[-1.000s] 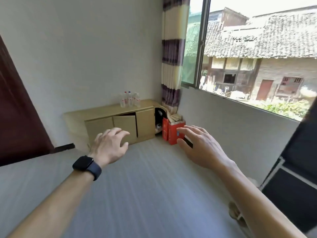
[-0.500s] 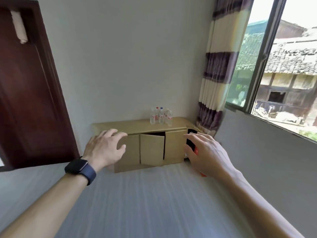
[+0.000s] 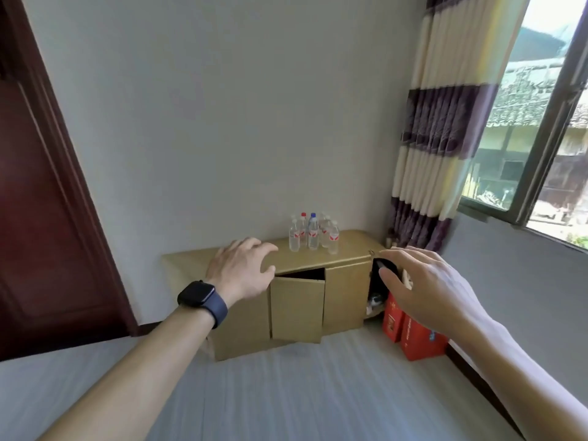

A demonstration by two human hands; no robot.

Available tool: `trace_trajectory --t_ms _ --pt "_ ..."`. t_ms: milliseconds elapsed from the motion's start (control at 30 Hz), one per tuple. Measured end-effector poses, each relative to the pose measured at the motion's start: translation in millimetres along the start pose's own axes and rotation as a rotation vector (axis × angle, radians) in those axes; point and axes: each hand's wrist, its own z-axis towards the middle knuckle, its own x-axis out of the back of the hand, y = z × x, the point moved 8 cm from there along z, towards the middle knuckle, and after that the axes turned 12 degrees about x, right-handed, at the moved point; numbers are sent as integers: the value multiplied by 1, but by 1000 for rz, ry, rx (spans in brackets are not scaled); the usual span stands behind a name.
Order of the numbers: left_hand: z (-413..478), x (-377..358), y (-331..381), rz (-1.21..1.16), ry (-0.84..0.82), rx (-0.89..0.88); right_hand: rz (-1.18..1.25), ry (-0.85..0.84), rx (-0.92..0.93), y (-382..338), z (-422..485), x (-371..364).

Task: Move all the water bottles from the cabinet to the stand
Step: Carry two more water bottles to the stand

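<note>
A low light-wood cabinet (image 3: 345,294) stands against the white wall, its middle door (image 3: 297,308) ajar. Several clear water bottles (image 3: 313,233) with red-and-white labels stand in a cluster on its top, right of centre. My left hand (image 3: 243,270), with a dark watch on the wrist, hovers in the air with relaxed fingers and holds nothing; it appears in front of the cabinet's left part. My right hand (image 3: 423,288) is also raised with spread fingers and empty, in front of the cabinet's right end. Both hands are well short of the bottles.
Two red boxes (image 3: 413,335) stand on the floor at the cabinet's right end, beside a dark open compartment (image 3: 378,288). A striped curtain (image 3: 445,128) and window (image 3: 547,148) fill the right side. A dark wooden door (image 3: 41,218) is on the left. Grey floor lies ahead.
The view has swung left and drawn closer to the cabinet, which now looks larger and more central. Both hands stay raised and empty.
</note>
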Motion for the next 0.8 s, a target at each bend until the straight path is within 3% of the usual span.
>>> trace_trajectory --t_ms 533,800 --pt "343 -130 35 34 -4 -42 53 -20 -47 189 256 -196" --pt "489 -220 37 -8 -68 -20 52 -127 -62 276 369 -308"
